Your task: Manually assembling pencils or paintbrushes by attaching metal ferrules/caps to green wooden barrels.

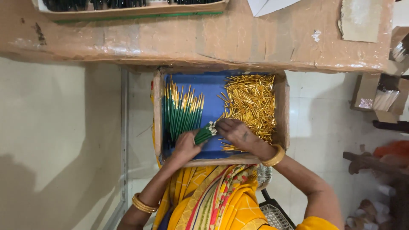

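Our left hand (186,147) has its fingers curled tight around a small bunch of green sticks (203,133). The white tips poke out toward our right hand (235,133). That hand lies flat, fingers spread a little, on the pile of gold tubes (251,102), with its fingertips touching the white tips. We cannot tell if it pinches a tube.

The bunch is over the blue floor of the box (158,106), in the middle. To the left lie more green sticks with gold ends (181,113). The box sits on our lap, under the edge of the brown table (204,40).

We think the bunch could fan out and slip if our hold gets loose. The gold tubes look smooth and heaped high, so a push from our right hand might roll some into the finished sticks. The box could tip too, since it rests on our knees.
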